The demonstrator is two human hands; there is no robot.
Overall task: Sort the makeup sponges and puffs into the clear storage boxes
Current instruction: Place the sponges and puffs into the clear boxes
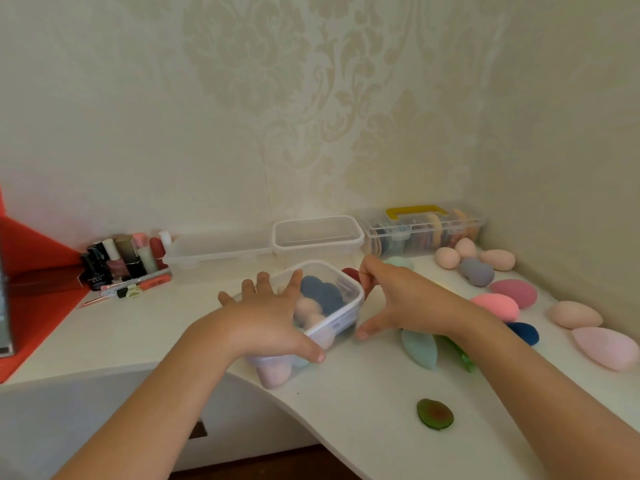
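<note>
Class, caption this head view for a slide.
The left hand and right hand flank a clear box of sponges on a white desk beside loose sponges.
</note>
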